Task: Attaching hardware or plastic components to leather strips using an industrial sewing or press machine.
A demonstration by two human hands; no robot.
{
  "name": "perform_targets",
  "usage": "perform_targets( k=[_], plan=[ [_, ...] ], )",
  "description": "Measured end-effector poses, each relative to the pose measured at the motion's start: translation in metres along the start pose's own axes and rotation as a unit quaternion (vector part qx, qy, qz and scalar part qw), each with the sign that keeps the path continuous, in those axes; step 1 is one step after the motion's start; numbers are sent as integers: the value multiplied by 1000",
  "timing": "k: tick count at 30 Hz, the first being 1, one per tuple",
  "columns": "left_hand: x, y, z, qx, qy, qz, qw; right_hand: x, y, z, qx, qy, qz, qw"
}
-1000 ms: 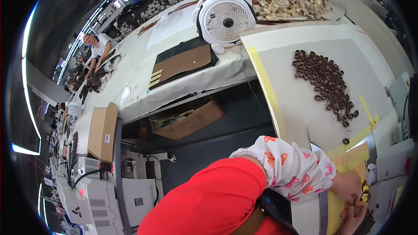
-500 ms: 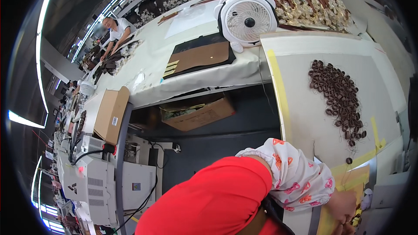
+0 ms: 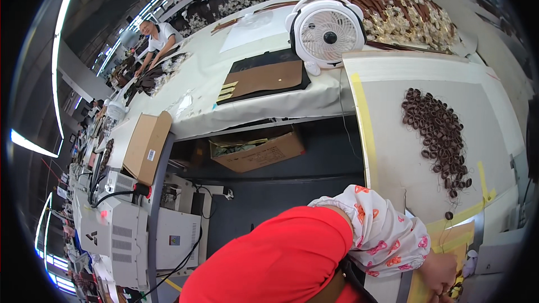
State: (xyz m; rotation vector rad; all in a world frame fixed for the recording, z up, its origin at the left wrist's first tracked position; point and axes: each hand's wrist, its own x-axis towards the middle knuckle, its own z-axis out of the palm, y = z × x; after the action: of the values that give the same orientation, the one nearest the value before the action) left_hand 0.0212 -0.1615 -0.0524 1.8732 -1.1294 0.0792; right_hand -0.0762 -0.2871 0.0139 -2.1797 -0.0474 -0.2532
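My left arm, in a red top and a white sleeve cover (image 3: 387,235) with pink and orange prints, reaches to the lower right. My left hand (image 3: 439,271) is bent over a yellow surface (image 3: 421,287) there, its fingers drawn together. Whatever they pinch is hidden. Just below, at the picture's bottom edge, a bit of my right hand (image 3: 443,298) shows, its fingers mostly cut off. Small yellow and dark pieces (image 3: 457,289) lie beside the fingers. A single brown loop (image 3: 448,215) with loose thread rests above my left hand.
A heap of brown loops (image 3: 435,137) lies on the pale board (image 3: 382,129). Behind stand a white fan (image 3: 329,36), a brown panel (image 3: 264,80) and a pile of brown straps (image 3: 387,0). A white machine (image 3: 120,241) and a cardboard box (image 3: 258,148) are leftward. A person (image 3: 160,42) works far left.
The view has shifted slightly, so the table and fan sit a little lower and further right. My left hand stays at the same yellow surface, with its fingers slightly moved.
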Motion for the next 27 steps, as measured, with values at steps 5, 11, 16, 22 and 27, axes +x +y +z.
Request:
perform_targets(
  k=[5, 11, 16, 22, 27],
  plan=[
    [1, -1, 1, -13, -17, -26, 999, -1, 3, -3, 0, -12, 7, 1000],
    [3, -4, 3, 3, -28, -17, 999, 1, 4, -4, -10, -21, 26, 999],
    [1, -1, 1, -6, -38, -30, 999, -1, 5, -5, 14, -39, -36, 999],
    [-6, 16, -16, -17, -35, -21, 999, -2, -8, -3, 43, -57, -55, 996],
    [-8, 9, -10, -101, -13, -21, 995, 0, 10, -6, -57, -32, -8, 998]
  ],
)
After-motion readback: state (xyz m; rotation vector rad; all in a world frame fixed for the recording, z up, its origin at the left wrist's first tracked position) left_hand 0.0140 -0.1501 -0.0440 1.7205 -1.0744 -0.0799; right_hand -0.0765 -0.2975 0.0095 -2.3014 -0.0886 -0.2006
